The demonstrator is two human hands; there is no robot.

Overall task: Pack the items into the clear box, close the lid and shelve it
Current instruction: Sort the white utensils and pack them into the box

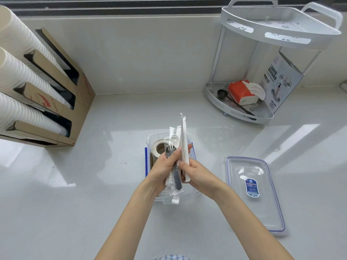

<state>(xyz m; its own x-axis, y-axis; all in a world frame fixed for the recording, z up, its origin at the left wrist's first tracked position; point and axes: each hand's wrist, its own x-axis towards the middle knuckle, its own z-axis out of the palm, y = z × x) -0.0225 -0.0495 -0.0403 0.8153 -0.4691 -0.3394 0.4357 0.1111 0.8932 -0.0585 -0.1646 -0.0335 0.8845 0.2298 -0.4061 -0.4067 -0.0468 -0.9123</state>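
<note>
The clear box (150,139) with blue clips stands open on the counter, a roll of tape (158,147) inside at its far end. Above it both hands hold a bundle of wrapped cutlery and straws. My left hand (163,169) grips a clear packet with a black fork (176,175) and white wrapped pieces. My right hand (199,175) pinches a long paper-wrapped straw (183,139) that stands upright. The clear lid (255,194), with a blue label, lies flat to the right of the box.
A white corner shelf rack (262,62) stands at the back right, holding an orange tissue pack (242,92) and a black scoop (222,94). A cardboard dispenser (62,102) with stacks of white paper cups (22,76) fills the left side.
</note>
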